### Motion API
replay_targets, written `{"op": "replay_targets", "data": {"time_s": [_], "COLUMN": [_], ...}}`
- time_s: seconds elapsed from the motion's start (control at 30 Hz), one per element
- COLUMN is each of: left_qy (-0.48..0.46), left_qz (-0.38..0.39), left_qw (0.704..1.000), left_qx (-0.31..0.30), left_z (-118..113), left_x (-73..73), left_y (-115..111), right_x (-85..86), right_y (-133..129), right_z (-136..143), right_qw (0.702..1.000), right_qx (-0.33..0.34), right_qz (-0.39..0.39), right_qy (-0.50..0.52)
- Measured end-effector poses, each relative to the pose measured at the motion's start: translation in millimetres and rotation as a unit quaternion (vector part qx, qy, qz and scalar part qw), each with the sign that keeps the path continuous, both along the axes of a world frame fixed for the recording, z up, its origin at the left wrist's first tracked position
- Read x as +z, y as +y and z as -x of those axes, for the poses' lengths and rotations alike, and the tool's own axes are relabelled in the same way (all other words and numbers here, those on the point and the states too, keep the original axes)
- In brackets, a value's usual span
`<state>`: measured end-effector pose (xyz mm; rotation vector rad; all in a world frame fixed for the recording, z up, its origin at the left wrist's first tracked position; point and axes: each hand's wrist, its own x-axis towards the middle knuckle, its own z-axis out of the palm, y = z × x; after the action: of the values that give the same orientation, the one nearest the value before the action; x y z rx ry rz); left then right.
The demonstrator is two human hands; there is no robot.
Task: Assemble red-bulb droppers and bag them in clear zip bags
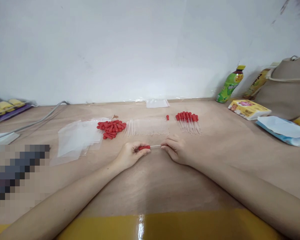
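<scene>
Head view shows you holding one red bulb (pixel 145 147) and one clear tube (pixel 155 146) end to end, just above or on the near-middle part of the table (pixel 150 180); you cannot tell from here whether they touch its surface. Your left hand (pixel 133 153) grasps the bulb between thumb and fingers, its mouth facing right. Your right hand (pixel 175 149) pinches the tube toward its right end, fingertips closed around it. The tube's left end meets the bulb's mouth, though how far inside it sits cannot be made out.

Judging by looks, the bulb is light, soft and rubbery, so it should squash under a hard squeeze and grip well against skin; hold it close to its mouth to keep that opening steady. The tube looks light, stiff, smooth and rather slippery. Whether it is glass or plastic is unclear, so treat it as fragile: pinch it near the bulb and push straight, without bending.

Both your forearms come in from the near corners and angle inward, wrists low, the hands facing each other with a short stretch of tube showing between. Beyond them lie a red bulb pile (pixel 111 127) at left, a tube row (pixel 148 127) in the middle and capped droppers (pixel 189 120) at right.
</scene>
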<state>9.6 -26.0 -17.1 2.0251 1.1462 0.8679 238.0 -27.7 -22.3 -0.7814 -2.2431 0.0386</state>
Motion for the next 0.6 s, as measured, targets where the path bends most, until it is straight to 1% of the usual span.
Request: {"op": "replay_targets", "data": {"time_s": [0.13, 0.33, 0.43, 0.6], "left_qy": [0.000, 0.013, 0.021, 0.032], "left_qz": [0.011, -0.031, -0.040, -0.052], "left_qw": [1.000, 0.999, 0.998, 0.997], "left_qx": [-0.011, -0.027, -0.032, -0.038], "left_z": [-0.9, -3.5, -3.8, -2.9], "left_x": [1.0, 3.9, 4.0, 2.9], "left_y": [-3.2, -5.9, -5.8, -4.5], "right_x": [2.7, 7.0, 6.9, 8.8], "right_y": [-0.9, -4.5, -6.4, -7.0], "right_z": [3.4, 7.7, 11.6, 13.3], "right_qw": [0.999, 0.993, 0.992, 0.992], "right_qx": [-0.006, -0.059, -0.064, -0.057], "right_qz": [-0.015, -0.046, -0.026, 0.048], "right_qy": [-0.044, -0.092, -0.102, -0.106]}}
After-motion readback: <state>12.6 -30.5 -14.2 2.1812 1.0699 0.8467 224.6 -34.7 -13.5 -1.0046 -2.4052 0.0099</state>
